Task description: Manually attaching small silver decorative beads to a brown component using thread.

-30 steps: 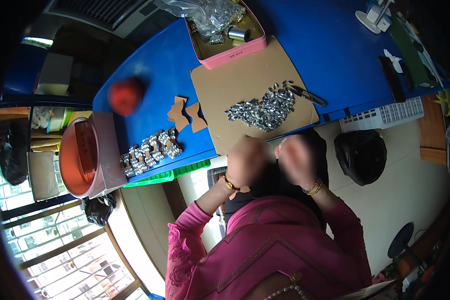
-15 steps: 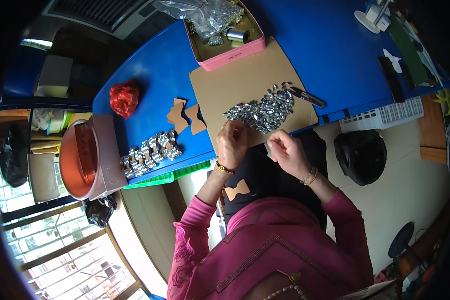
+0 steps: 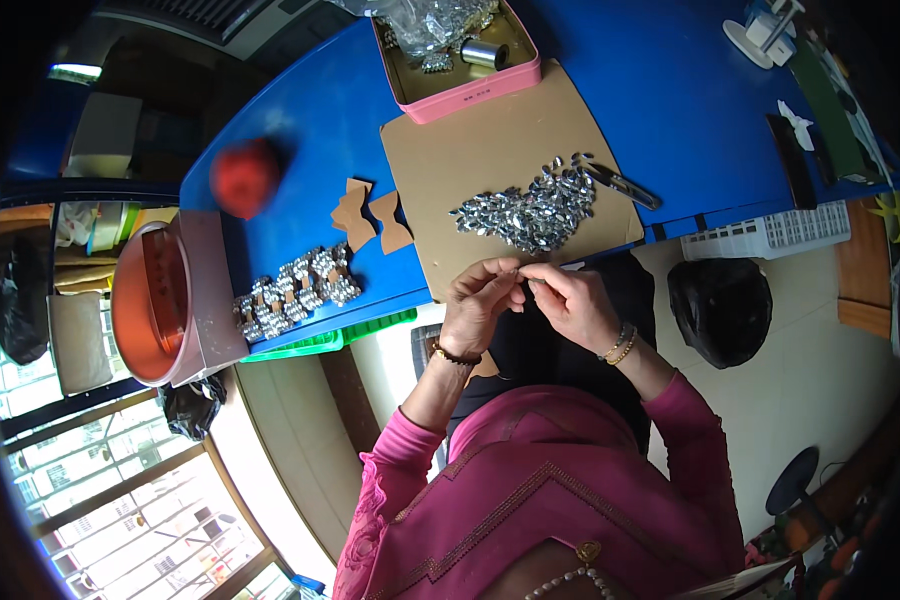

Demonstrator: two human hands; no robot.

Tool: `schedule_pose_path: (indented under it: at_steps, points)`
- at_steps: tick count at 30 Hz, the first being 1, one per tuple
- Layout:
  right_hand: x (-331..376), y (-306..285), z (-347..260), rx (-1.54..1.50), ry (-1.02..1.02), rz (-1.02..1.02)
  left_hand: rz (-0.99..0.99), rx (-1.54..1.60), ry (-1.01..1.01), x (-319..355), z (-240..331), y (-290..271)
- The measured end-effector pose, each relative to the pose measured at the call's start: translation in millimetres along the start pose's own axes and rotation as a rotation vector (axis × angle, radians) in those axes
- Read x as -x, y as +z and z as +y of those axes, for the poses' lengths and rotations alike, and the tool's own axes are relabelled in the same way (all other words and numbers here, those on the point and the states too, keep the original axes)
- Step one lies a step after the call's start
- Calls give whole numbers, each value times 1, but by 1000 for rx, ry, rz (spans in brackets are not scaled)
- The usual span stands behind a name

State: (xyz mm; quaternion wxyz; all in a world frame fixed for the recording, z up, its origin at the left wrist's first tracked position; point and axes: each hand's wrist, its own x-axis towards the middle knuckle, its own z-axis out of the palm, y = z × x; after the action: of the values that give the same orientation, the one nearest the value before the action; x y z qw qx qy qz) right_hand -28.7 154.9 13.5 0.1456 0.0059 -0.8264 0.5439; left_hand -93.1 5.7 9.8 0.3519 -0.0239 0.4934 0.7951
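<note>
In the head view, the left hand point(image 3: 477, 305) and right hand point(image 3: 570, 300) meet at frame centre, fingertips pinched together on a tiny piece too small to identify. Just above lies a pile of shiny pieces point(image 3: 530, 212) on a cardboard sheet point(image 3: 470, 150), on the blue table point(image 3: 630, 90).

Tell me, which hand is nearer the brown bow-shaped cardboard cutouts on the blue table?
Left. The left hand sits just right of the cutouts; the right hand lies farther right, beyond it.
</note>
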Motion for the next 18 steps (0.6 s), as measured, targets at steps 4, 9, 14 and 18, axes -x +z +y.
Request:
schedule_pose_path:
  at_steps: [4,9,14,18]
  points:
    - [2,0,0,14,-20,-5,-8,-35,-20,2,-2,-1]
    - [3,0,-1,-8,-22,17,-23,56,5,0,-7,0]
    - [4,0,-1,-22,-4,46,7,69,-7,1,-9,5]
    - [4,2,0,-52,-16,78,21,60,-8,1,-10,8]
